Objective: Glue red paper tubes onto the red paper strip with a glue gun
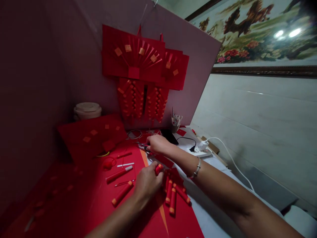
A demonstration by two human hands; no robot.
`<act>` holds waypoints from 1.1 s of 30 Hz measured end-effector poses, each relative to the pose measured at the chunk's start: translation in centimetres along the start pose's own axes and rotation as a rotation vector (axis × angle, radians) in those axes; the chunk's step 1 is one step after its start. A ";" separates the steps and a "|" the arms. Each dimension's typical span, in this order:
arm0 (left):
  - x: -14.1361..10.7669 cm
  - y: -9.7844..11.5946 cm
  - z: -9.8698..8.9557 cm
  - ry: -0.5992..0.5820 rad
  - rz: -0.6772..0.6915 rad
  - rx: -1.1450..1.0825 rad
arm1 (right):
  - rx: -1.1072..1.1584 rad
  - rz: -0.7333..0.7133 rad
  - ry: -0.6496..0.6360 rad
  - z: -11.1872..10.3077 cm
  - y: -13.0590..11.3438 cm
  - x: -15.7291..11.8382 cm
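My left hand [148, 181] is closed round a red paper tube [158, 169] with an orange end, low over the red sheet. Farther back, my right hand [158, 144] has its fingers wrapped on the handles of dark pliers or scissors [143, 146], whose tips point left. Several red tubes with orange bands [172, 200] lie in a pile just right of my left hand. Left of that hand lies another such tube [122, 194], beside a red marker with a whitish cap [119, 174]. An orange strip [162, 215] runs along the red sheet [96, 211].
Red paper decorations [133, 59] hang on the board behind. A folded red card [91, 137] leans in front of a white tub [88, 110]. At the back right are a pen cup [176, 124], a phone [169, 136] and a power strip [200, 152] with cables.
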State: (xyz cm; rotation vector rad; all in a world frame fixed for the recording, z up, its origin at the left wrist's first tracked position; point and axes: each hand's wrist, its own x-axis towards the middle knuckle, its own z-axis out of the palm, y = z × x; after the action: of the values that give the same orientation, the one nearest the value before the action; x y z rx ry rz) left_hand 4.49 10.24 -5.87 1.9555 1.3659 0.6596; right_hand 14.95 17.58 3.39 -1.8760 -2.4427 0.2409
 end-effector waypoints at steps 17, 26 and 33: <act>0.6 -0.1 -0.3 0.190 -0.092 -0.575 | 0.146 0.187 0.158 3.3 3.8 -15.2; 0.6 -0.1 0.3 0.045 -0.141 -1.002 | 0.445 0.193 0.347 17.0 4.7 -25.5; 0.7 0.1 -0.3 -0.065 -0.197 -1.169 | 0.532 0.146 0.467 18.8 4.8 -25.4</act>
State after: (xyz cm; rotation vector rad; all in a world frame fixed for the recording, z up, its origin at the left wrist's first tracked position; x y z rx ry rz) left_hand 4.59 10.93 -5.59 0.8792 0.7800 0.9782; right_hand 23.62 -7.37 -14.56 -1.6393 -1.7283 0.3661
